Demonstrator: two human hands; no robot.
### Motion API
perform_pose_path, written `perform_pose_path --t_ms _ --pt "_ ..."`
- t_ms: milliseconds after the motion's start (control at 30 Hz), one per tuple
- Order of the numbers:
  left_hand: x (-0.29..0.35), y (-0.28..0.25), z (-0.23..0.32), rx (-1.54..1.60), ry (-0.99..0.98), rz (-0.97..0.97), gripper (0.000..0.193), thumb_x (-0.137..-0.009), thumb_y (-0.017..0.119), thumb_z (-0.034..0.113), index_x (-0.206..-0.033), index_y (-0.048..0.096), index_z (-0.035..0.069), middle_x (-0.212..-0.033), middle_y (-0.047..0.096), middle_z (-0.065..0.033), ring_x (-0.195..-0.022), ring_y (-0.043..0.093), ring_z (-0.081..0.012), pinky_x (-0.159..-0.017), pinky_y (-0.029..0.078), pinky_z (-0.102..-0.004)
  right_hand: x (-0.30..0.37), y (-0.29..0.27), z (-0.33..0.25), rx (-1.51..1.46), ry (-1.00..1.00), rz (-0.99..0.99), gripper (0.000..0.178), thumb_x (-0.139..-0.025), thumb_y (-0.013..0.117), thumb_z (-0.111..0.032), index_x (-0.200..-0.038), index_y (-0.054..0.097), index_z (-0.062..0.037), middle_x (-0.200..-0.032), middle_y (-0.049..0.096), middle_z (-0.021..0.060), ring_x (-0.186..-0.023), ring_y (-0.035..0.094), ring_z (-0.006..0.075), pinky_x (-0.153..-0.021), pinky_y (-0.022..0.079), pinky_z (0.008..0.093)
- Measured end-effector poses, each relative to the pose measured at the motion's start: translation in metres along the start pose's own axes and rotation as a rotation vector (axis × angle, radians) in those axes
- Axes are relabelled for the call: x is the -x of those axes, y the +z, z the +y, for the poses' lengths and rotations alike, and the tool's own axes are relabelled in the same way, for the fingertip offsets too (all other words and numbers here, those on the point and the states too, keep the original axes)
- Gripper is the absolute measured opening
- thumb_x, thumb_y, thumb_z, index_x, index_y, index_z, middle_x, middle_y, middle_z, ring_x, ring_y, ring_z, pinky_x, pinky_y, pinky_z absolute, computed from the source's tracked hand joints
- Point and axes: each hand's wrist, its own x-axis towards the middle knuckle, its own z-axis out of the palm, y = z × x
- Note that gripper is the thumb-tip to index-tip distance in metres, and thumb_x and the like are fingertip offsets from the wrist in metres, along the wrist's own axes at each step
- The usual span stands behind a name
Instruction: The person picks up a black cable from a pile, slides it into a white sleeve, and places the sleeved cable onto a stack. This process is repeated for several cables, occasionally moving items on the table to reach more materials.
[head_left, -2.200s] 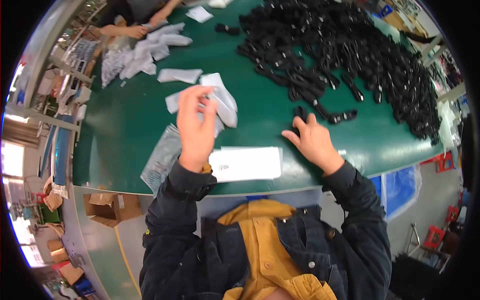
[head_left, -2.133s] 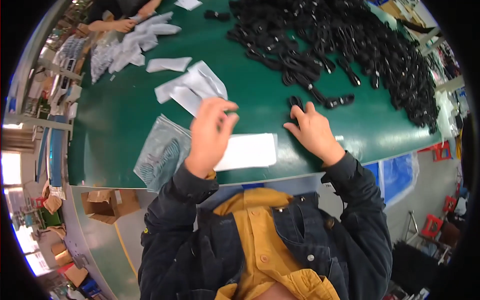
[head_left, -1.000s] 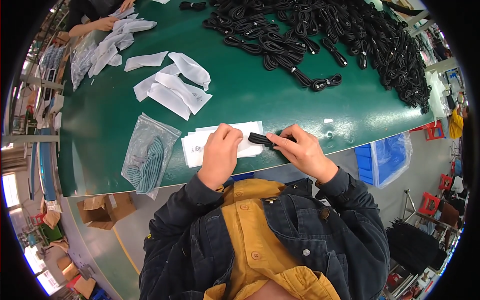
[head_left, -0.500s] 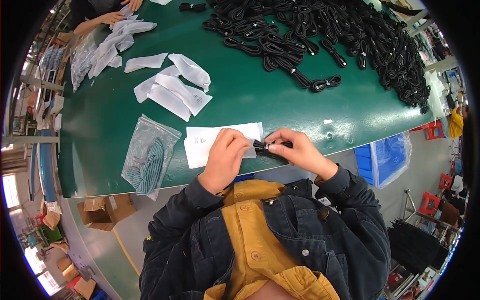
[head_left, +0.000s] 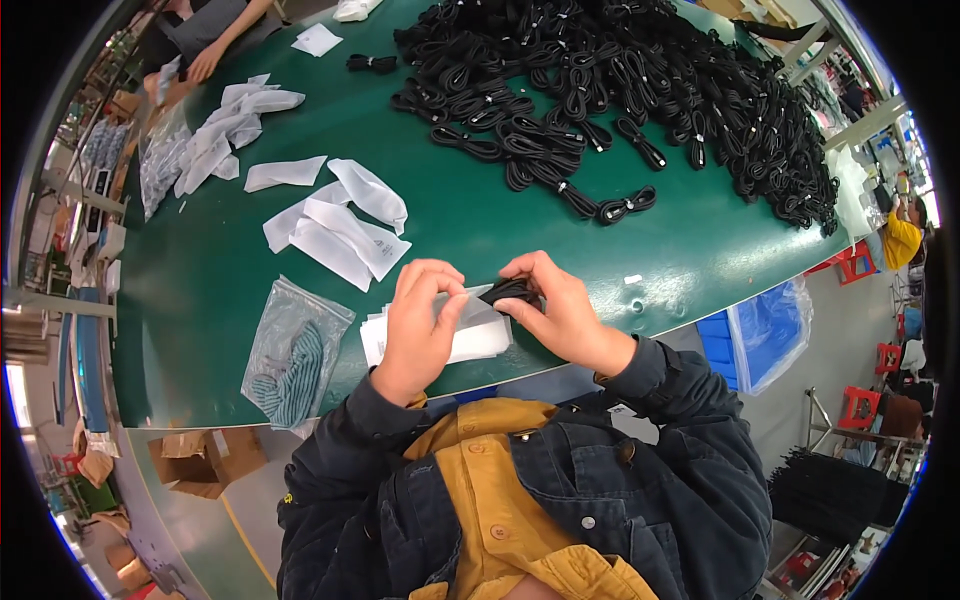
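The cable (head_left: 508, 290) is gripped between the thumb and bent fingers of the right hand (head_left: 565, 315), with its looped end turned toward the left fingertips. The left hand (head_left: 412, 325) is curved, its thumb and index finger brought to a narrow gap beside the sleeve (head_left: 478, 303); whether the edge is pinched there cannot be told. The sleeve is seen between the two sets of fingertips, close against the cable; whether any of the cable is enclosed cannot be told.

Just below the fingertips, a white stack (head_left: 478, 343) is laid on the table (head_left: 500, 225), partly covered by the left hand. Beyond the left fingers and to their left, loose sleeves (head_left: 340, 238) are spread, some overlapped. To the left of that hand, striped cloth (head_left: 295, 370) is contained in a clear bag (head_left: 300, 305). Well beyond the right fingers, a pile of cables (head_left: 600, 90) is heaped. Right of them, a white scrap (head_left: 632, 280) is seen.
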Motion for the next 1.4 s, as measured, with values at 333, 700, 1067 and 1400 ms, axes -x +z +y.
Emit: perform_pose_path --t_ms 333,700,1067,1400 --pt "-0.056 -0.066 -0.013 0.951 -0.420 0.118 0.016 -0.099 0.057 0.012 -0.109 0.061 0.001 -0.113 0.063 -0.0095 -0.104 0.060 -0.0157 -0.092 0.049 -0.0322 -0.046 -0.051 0.033 0.670 -0.195 0.310 0.033 -0.086 0.068 -0.001 -0.118 0.060 -0.0033 -0.113 0.057 0.0132 -0.086 0.063 0.0275 -0.074 0.053 0.0351" --pt "0.026 0.014 -0.004 -0.137 -0.035 -0.132 0.021 -0.082 0.072 0.006 -0.100 0.062 0.002 -0.096 0.056 -0.0144 -0.092 0.059 -0.0337 -0.081 0.049 -0.0409 -0.017 -0.055 0.068 0.545 0.080 0.118 0.030 -0.090 0.064 -0.005 -0.119 0.059 -0.0017 -0.097 0.063 0.0144 -0.080 0.065 0.0307 -0.071 0.053 0.0388" --pt "0.041 0.034 -0.020 -0.289 -0.013 -0.124 0.014 -0.085 0.068 0.003 -0.089 0.055 0.001 -0.088 0.056 -0.0139 -0.083 0.058 -0.0345 -0.073 0.047 -0.0429 0.039 -0.016 0.015 0.242 0.011 0.072 0.028 -0.092 0.063 -0.002 -0.119 0.059 0.0022 -0.095 0.060 0.0148 -0.083 0.065 0.0258 -0.071 0.050 0.0306" --pt "0.046 0.032 -0.021 -0.275 -0.025 -0.047 0.010 -0.087 0.063 -0.001 -0.095 0.057 0.000 -0.088 0.057 -0.0149 -0.080 0.059 -0.0343 -0.070 0.048 -0.0406 0.057 -0.009 0.023 0.374 -0.180 0.055 0.041 -0.081 0.069 0.005 -0.121 0.060 -0.0003 -0.098 0.060 0.0156 -0.084 0.063 0.0323 -0.070 0.052 0.0372"
